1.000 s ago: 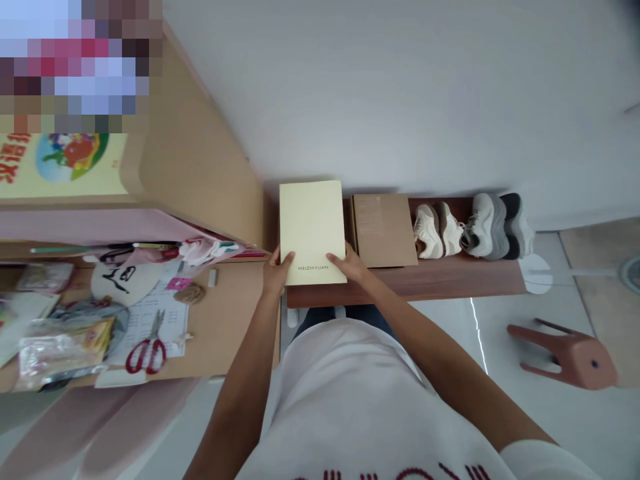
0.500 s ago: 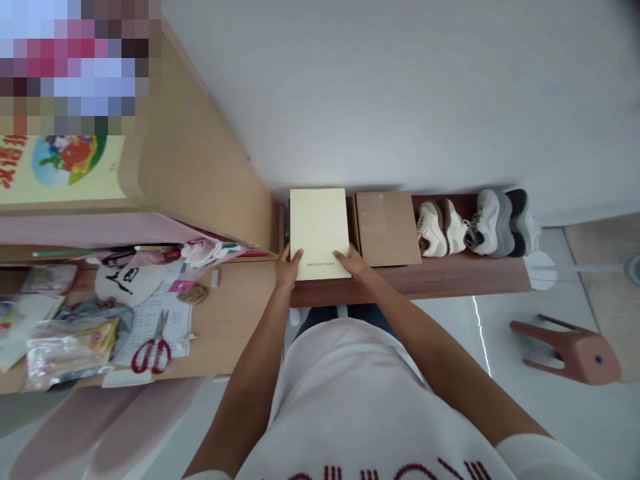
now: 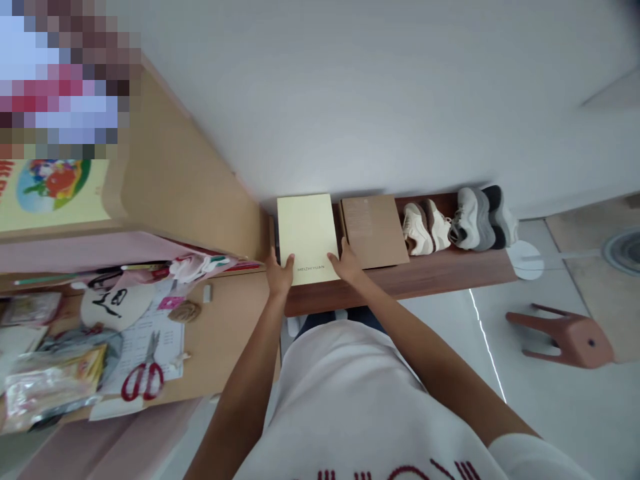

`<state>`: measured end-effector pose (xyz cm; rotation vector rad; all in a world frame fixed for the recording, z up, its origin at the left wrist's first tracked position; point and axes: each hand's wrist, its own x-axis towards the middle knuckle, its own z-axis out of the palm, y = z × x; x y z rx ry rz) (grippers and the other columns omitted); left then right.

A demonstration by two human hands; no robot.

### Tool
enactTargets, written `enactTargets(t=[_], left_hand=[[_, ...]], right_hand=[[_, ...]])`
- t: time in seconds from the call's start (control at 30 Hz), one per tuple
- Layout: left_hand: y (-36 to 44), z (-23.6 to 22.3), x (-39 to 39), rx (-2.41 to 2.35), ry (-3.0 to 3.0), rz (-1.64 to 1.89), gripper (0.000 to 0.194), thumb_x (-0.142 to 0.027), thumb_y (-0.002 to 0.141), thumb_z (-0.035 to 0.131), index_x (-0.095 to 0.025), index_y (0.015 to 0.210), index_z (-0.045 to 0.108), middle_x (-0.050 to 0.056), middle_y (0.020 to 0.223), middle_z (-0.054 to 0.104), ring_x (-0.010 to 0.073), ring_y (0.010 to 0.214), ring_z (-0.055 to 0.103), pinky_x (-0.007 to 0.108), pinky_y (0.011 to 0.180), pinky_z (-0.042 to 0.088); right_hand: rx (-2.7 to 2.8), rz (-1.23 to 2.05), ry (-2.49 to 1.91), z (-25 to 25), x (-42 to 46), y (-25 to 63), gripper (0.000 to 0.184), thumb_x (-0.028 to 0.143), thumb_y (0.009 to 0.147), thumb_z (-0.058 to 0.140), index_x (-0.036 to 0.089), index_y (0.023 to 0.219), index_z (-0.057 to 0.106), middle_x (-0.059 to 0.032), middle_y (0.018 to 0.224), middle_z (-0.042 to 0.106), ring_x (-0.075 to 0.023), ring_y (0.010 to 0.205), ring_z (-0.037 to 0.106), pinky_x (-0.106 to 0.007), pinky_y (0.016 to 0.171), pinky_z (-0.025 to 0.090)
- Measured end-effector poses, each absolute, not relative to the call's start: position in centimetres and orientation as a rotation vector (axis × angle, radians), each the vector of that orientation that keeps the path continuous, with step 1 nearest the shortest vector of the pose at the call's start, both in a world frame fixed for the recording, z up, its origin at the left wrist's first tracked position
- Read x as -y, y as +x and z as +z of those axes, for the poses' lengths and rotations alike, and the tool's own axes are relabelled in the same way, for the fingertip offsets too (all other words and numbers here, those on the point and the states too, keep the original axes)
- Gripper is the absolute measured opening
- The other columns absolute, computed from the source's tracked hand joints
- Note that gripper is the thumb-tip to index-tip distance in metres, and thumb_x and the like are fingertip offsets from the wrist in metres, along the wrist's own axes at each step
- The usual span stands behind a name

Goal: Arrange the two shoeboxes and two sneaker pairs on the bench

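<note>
A pale yellow box (image 3: 306, 230) with small dark lettering lies on the left end of a low brown shelf (image 3: 440, 277) by the wall. My left hand (image 3: 278, 275) grips its near left corner, thumb on top. My right hand (image 3: 346, 265) grips its near right corner the same way. Right beside the yellow box lies a flat brown cardboard box (image 3: 373, 230).
A pair of cream sneakers (image 3: 425, 229) and a pair of grey sneakers (image 3: 481, 218) stand further right on the shelf. A wooden desk (image 3: 225, 333) at left carries red scissors (image 3: 143, 377), papers and packets. A tipped reddish stool (image 3: 563, 330) lies on the floor at right.
The yellow box has gone down and back onto the shelf, close to the wall. Both hands stayed on its near corners.
</note>
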<state>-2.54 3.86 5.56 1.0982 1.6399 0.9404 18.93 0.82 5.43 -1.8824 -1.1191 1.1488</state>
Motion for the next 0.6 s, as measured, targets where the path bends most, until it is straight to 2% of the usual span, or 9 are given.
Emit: enactTargets(t=[0.1,0.3,0.43,0.6], left_hand=[[-0.7,7.9,-3.6,-1.644,1.327,1.03,0.069,-0.044,0.085,0.071,-0.021,0.146,0.047,0.013,0.159,0.04,0.027,0.151,0.03,0.041,0.126,0.018],[6.7,10.9,-2.3,-1.32,1.339,0.96,0.06,-0.042,0.088,0.069,-0.03,0.144,0.051,0.008,0.156,0.043,0.0264,0.147,0.037,0.042,0.121,0.03],[12.0,9.0,-1.7,-1.227,1.231,0.845,0.066,-0.043,0.087,0.07,-0.029,0.147,0.047,0.01,0.158,0.041,0.0279,0.147,0.036,0.045,0.122,0.027],[16.2,4.9,-3.0,-1.38,1.088,0.833,0.079,-0.046,0.084,0.072,-0.021,0.151,0.039,0.016,0.163,0.032,0.0274,0.152,0.029,0.043,0.124,0.02]], right_hand=[[1.173,0.958,-1.815,6.9,0.1,22.1,0.081,0.055,0.09,0.056,0.018,0.157,0.03,-0.0139,0.16,0.037,-0.0309,0.148,0.036,-0.05,0.124,0.029],[1.139,0.635,-1.94,8.7,1.3,31.5,0.074,0.051,0.09,0.053,0.014,0.152,0.039,-0.0173,0.154,0.045,-0.0347,0.143,0.042,-0.056,0.119,0.034],[1.129,0.595,-1.997,8.1,1.8,35.5,0.071,0.047,0.088,0.054,0.011,0.148,0.043,-0.0196,0.151,0.047,-0.0357,0.144,0.04,-0.057,0.121,0.029],[1.121,0.747,-2.055,6.1,1.8,37.6,0.073,0.043,0.087,0.054,0.005,0.148,0.04,-0.0242,0.153,0.044,-0.0372,0.146,0.035,-0.056,0.123,0.024]])
